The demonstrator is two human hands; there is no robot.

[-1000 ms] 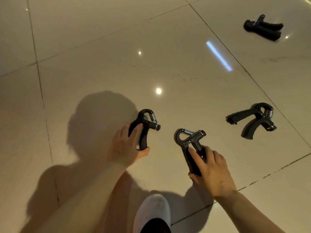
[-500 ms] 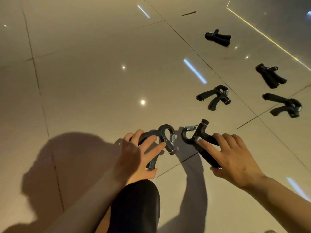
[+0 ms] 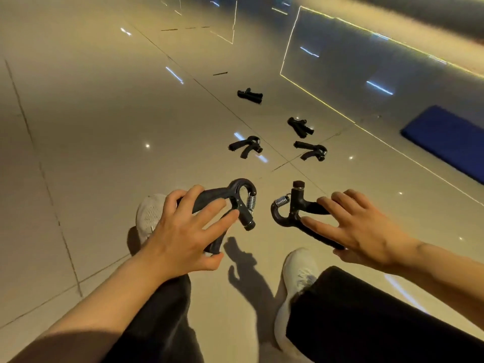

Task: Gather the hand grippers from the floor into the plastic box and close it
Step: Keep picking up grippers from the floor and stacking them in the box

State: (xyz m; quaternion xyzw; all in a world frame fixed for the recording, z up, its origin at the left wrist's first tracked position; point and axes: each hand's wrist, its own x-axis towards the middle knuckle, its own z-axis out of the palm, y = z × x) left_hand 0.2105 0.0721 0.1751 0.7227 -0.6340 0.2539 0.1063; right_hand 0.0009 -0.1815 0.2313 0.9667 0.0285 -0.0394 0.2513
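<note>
The person stands over a glossy tiled floor, both arms out in front, above two white shoes. The left hand grasps a black hand gripper, fingers wrapped over the upper handle and thumb under the lower one, the spring end pointing away from the palm toward the other hand. The right hand holds a second gripper the same way, though its fingers lie fairly straight across the handles, so the hold looks looser. Both pieces are lifted off the floor, close together between the two hands, not touching.

Beyond the hands, four more grippers lie on the tiles: one just ahead of the left hand, one ahead of the right hand, one slightly farther behind that, and one farthest out. A blue mat lies well off to the right of the right hand. The plastic box is not in view.

Judgement: the gathering step is under way, two of six in hand, none boxed so far as can be seen. Both hands are occupied, so the next move calls for carrying this pair to the box and letting go before returning for the four ahead. The right hand's loose hold could let its gripper slip.
</note>
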